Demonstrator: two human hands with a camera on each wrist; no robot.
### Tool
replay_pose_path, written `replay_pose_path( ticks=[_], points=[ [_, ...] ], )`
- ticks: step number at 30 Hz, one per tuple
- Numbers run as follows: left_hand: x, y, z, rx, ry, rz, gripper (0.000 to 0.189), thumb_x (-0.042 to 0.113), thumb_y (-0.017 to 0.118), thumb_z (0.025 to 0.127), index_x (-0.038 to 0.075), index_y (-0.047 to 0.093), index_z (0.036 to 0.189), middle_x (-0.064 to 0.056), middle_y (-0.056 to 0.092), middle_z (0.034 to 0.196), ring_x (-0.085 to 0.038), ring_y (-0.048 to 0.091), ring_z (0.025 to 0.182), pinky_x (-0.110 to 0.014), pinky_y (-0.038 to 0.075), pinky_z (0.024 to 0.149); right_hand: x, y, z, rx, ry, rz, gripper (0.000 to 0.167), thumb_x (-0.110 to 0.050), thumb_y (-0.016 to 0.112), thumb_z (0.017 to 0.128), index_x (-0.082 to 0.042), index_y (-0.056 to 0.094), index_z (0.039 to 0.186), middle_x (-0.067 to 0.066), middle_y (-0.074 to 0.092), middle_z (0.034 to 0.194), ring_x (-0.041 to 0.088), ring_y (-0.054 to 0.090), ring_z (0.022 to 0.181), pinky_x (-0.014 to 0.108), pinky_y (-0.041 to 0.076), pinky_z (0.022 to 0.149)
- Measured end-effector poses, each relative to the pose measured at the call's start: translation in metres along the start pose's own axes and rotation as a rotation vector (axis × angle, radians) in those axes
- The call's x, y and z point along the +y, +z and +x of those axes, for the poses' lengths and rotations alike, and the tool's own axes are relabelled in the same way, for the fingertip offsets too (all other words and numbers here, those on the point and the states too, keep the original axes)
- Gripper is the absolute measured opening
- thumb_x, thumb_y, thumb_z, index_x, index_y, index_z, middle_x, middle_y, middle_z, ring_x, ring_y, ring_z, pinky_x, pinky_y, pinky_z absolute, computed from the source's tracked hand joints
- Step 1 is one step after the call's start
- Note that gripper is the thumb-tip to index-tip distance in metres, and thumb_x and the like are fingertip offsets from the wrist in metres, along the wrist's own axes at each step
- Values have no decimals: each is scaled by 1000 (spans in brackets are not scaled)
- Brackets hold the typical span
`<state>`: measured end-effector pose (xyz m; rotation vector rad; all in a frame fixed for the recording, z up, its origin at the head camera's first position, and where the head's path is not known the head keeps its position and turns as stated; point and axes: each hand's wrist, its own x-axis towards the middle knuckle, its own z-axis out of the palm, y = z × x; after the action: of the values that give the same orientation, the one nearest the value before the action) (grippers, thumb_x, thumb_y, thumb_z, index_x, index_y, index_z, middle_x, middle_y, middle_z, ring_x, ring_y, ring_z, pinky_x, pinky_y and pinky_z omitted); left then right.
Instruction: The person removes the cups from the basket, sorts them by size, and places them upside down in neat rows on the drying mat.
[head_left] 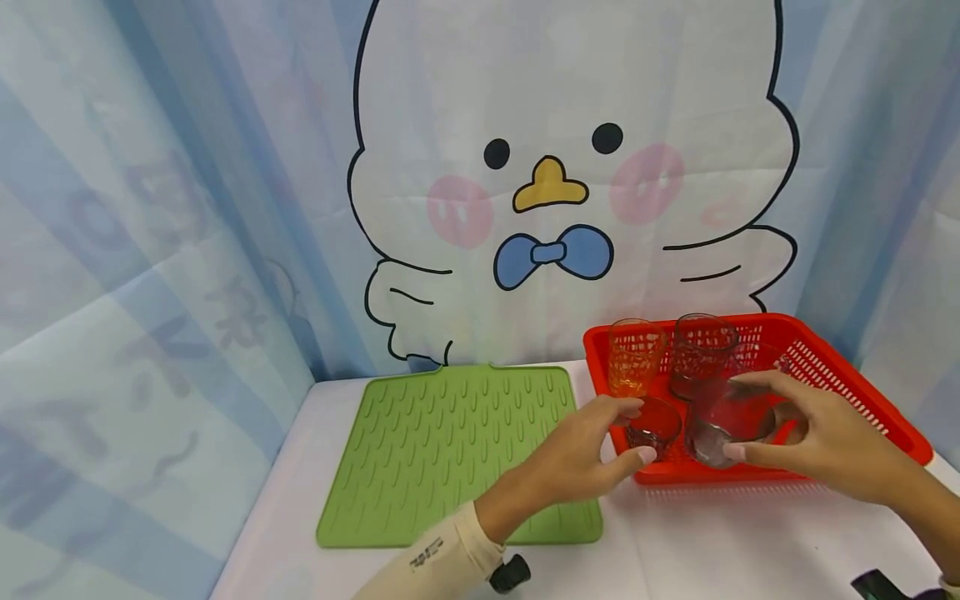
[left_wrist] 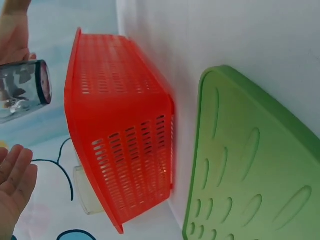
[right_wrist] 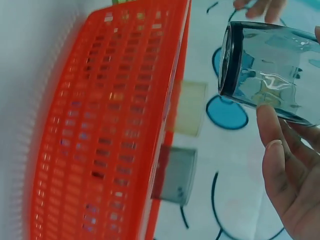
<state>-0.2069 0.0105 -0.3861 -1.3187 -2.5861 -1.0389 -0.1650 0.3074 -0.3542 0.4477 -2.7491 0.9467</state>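
My right hand (head_left: 828, 433) holds a smoky grey drinking glass (right_wrist: 280, 72) between thumb and fingers, tilted above the front of the red basket (head_left: 847, 367). The glass's thick base points toward the lower left in the head view. Held out at the basket's near left corner, my left hand (head_left: 573, 454) has its fingers extended and grips nothing, as the left wrist view also shows. Just beyond those fingertips, inside the basket, is a dark reddish-looking glass (head_left: 656, 427). Behind it stand an amber glass (head_left: 632, 362) and a grey glass (head_left: 697, 358).
A green ridged drying mat (head_left: 450, 450) lies left of the basket on the white table (head_left: 277, 508). Another clear glass (head_left: 761, 358) is faintly visible at the back of the basket. A curtain with a cartoon bird (head_left: 555, 317) hangs right behind the table.
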Motion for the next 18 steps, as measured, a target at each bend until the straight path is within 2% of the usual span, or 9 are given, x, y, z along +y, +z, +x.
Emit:
replay_pose_path(
  ticks=[4, 11, 18],
  points=[
    [2, -1, -1, -17, 33, -20, 58, 40, 57, 101, 11, 42, 149, 0, 57, 136, -5, 57, 118, -12, 45, 97, -17, 11, -4, -12, -62, 25, 68, -25, 92, 71, -17, 58, 130, 2, 68, 102, 6, 60, 69, 25, 52, 52],
    [5, -3, -4, -68, 85, -76, 65, 40, 62, 98, 9, 40, 150, 1, 57, 130, -4, 55, 113, -11, 46, 95, -36, 26, -8, -55, -124, 86, 63, -25, 92, 72, -22, 60, 127, -7, 66, 90, 9, 58, 70, 24, 53, 54],
    [9, -4, -9, -96, 91, -123, 73, 40, 72, 92, 11, 39, 150, 5, 56, 130, 4, 52, 112, -11, 46, 96, -48, 36, -8, -86, -148, 108, 61, -29, 92, 72, -29, 61, 124, -10, 66, 107, 7, 63, 86, 23, 58, 65]
  ],
)
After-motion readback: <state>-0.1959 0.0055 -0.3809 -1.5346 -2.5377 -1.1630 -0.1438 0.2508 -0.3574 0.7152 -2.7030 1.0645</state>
